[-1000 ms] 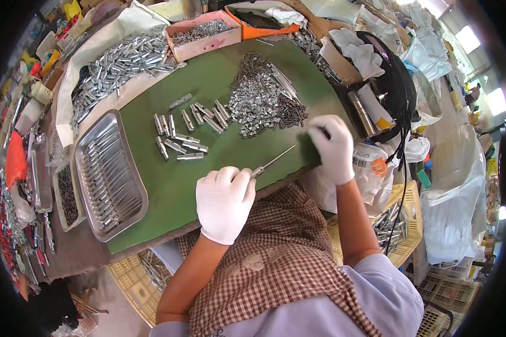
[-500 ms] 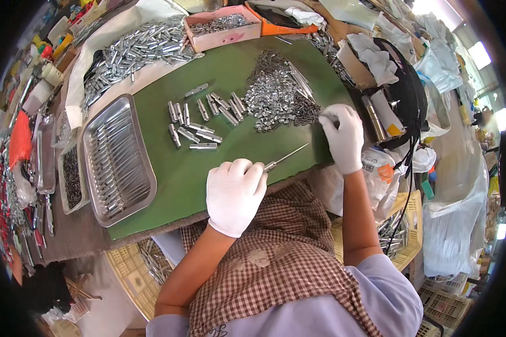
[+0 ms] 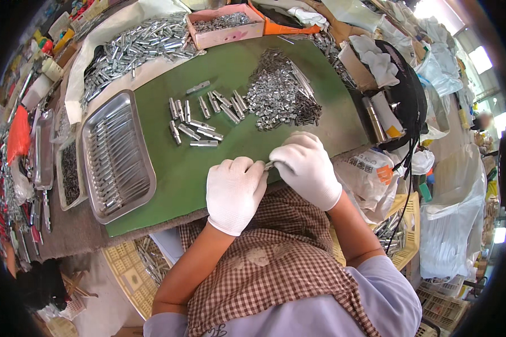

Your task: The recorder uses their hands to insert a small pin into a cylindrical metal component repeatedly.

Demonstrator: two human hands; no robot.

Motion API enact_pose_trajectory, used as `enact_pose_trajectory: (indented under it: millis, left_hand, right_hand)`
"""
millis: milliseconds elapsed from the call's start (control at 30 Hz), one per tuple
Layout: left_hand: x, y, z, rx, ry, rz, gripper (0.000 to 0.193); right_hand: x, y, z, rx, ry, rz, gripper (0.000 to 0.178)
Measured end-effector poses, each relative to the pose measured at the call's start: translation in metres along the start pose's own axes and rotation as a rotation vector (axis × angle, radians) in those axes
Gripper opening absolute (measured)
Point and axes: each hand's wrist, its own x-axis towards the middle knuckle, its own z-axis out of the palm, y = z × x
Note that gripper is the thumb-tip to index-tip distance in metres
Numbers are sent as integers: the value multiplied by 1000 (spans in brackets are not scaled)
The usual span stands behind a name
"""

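My left hand [image 3: 234, 194], in a white knit glove, is closed round a metal handle with a thin rod [image 3: 269, 166]; only a bit of it shows between the gloves. My right hand [image 3: 306, 168], gloved alike, is pinched closed against its end and covers the rod. Whatever lies in the right fingertips is hidden. Beyond the hands, several silver metal cylinders [image 3: 203, 135] lie loose on the green work mat [image 3: 174, 185]. Farther right is a heap of small shiny metal pieces [image 3: 272, 101], with dark screws [image 3: 307, 110] along its right side.
At left stands a steel tray [image 3: 152, 188] with rows of thin-rodded metal handles. Beside it is a bin of small dark parts [image 3: 70, 174]. A large pile of metal cylinders [image 3: 138, 48] and a pink box [image 3: 227, 35] are at the back. A black bag [image 3: 405, 84] stands at right.
My right hand has moved left from beside the screw heap to the metal handle, covering its thin rod. My left hand has stayed almost still, with its grip kept.
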Motion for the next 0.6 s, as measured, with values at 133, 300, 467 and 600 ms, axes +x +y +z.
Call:
enact_pose_trajectory:
  millis: [133,300,467,600]
  left_hand:
    - [-1,-1,0,9,10,12,14]
    - [-1,1,-1,2,36,-4,15]
    - [0,1,-1,10,34,-23,14]
    - [1,2,0,-11,46,-43,15]
  right_hand:
    - [3,-9,-7,-61,-84,-132,25]
    - [-6,-8,-10,-130,24,-16,36]
    - [-14,-8,-16,-157,187,92,38]
    - [-21,-9,-6,-194,130,29,39]
